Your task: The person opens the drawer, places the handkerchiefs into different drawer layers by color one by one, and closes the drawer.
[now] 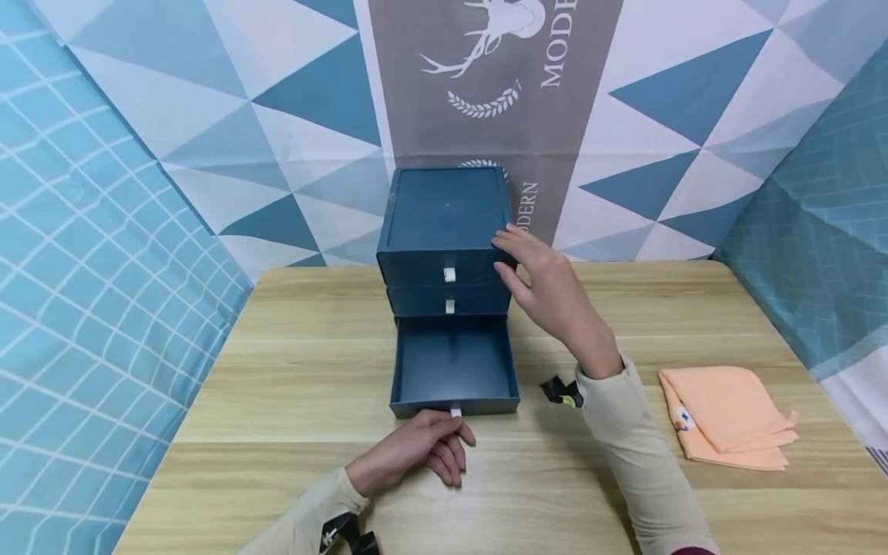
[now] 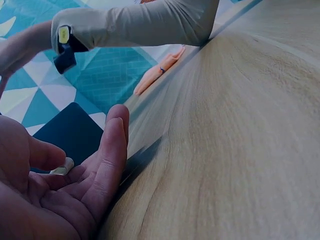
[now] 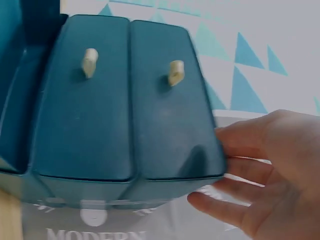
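1. At the left, the wooden table (image 1: 291, 362) is bordered by a blue cloth wall with a white grid pattern (image 1: 90, 308).
2. Near the front edge, left of centre, the left hand (image 1: 416, 451) is seen lying on the table, its arm in a beige sleeve with a black strap at the wrist.
3. A small white pull tab (image 1: 455, 413) on the front of the bottom drawer (image 1: 454, 370) is pinched between the thumb and curled fingers of the left hand; in the left wrist view the tab (image 2: 62, 167) is seen gripped against the palm side of the fingers.
4. The bottom drawer is shown pulled out toward the near side, its dark interior open to view.
5. The dark blue drawer box (image 1: 444, 223) stands at the middle of the table, toward the far side, in front of a triangle-patterned backdrop (image 1: 659, 116); its two upper drawers are closed, each bearing a white tab.
6. The right hand (image 1: 548, 289) is laid against the right side of the box at its top front corner, fingers fairly straight and slightly spread, nothing being gripped; in the right wrist view its fingers (image 3: 235, 165) are seen touching the box's edge.
7. At the right, well apart from the box, a folded orange cloth (image 1: 728, 416) lies on the table.
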Motion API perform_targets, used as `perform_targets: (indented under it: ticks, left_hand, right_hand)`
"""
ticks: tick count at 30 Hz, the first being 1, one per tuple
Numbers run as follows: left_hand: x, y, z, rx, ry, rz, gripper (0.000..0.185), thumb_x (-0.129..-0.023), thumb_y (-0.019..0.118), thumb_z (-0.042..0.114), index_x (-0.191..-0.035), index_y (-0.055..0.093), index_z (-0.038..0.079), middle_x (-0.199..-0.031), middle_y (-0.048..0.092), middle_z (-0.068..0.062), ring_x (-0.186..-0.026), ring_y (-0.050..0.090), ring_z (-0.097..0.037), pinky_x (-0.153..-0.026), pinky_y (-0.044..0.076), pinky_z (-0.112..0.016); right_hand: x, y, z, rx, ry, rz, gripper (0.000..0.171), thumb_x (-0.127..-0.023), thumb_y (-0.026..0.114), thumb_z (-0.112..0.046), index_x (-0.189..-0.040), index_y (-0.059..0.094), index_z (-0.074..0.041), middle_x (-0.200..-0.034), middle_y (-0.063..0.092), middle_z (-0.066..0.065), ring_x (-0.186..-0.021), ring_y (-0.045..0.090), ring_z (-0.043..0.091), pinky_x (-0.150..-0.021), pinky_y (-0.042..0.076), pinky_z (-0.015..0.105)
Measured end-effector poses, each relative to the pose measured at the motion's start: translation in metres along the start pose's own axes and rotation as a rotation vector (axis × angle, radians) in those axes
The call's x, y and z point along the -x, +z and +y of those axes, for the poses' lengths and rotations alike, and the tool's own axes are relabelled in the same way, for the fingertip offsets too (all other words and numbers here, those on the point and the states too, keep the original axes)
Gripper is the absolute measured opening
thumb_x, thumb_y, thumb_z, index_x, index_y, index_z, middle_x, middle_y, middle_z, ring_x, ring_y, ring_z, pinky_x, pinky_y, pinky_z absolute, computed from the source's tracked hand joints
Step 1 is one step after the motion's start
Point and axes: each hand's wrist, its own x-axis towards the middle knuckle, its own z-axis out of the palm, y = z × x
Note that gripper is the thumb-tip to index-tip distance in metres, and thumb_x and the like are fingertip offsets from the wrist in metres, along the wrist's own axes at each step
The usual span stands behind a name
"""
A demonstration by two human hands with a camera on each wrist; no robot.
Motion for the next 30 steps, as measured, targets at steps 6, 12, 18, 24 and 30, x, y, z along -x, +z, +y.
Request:
perform_targets:
  ticks: [6,12,18,24,30]
  left_hand:
    - [-0.004,0.002,0.000,-0.002,0.003,-0.016,0.041,-0.108,0.041,0.026,-0.115,0.059,-0.010,-0.083,0.069,-0.012,-0.064,0.069,-0.016,-0.058,0.058,-0.028]
    - [-0.002,0.002,0.002,-0.014,0.001,0.003,0.040,-0.108,0.041,0.025,-0.114,0.059,-0.010,-0.081,0.068,-0.012,-0.062,0.069,-0.016,-0.057,0.058,-0.028]
    - [0.002,0.000,0.003,-0.015,-0.011,-0.010,0.040,-0.108,0.040,0.025,-0.115,0.058,-0.010,-0.082,0.068,-0.011,-0.063,0.068,-0.016,-0.058,0.058,-0.028]
    - [0.002,0.000,0.003,-0.016,-0.011,-0.019,0.041,-0.108,0.040,0.026,-0.115,0.058,-0.011,-0.083,0.068,-0.012,-0.064,0.069,-0.016,-0.058,0.058,-0.028]
    - [0.002,-0.002,0.001,-0.016,-0.006,-0.009,0.040,-0.109,0.039,0.025,-0.114,0.059,-0.010,-0.082,0.069,-0.012,-0.063,0.069,-0.016,-0.058,0.058,-0.028]
  right_hand:
    - [0.013,-0.020,-0.013,0.022,-0.028,0.009,0.037,-0.099,0.063,-0.015,-0.135,0.061,-0.006,-0.141,0.056,0.012,-0.136,0.048,0.027,-0.108,0.043,0.048]
    - [0.030,-0.031,-0.007,0.078,-0.047,-0.015,0.038,-0.097,0.066,-0.011,-0.134,0.061,-0.005,-0.138,0.059,0.014,-0.129,0.053,0.032,-0.104,0.045,0.052]
    - [0.054,-0.039,0.000,0.128,-0.052,-0.009,0.040,-0.094,0.068,-0.006,-0.134,0.062,-0.006,-0.133,0.062,0.014,-0.124,0.057,0.033,-0.099,0.048,0.053]
    - [0.074,-0.044,0.004,0.152,-0.075,-0.008,0.040,-0.091,0.071,-0.004,-0.130,0.064,-0.005,-0.128,0.065,0.014,-0.117,0.061,0.033,-0.094,0.051,0.053]
    - [0.093,-0.051,0.009,0.192,-0.062,-0.010,0.040,-0.089,0.073,-0.005,-0.128,0.065,-0.004,-0.126,0.065,0.015,-0.116,0.062,0.033,-0.093,0.052,0.052]
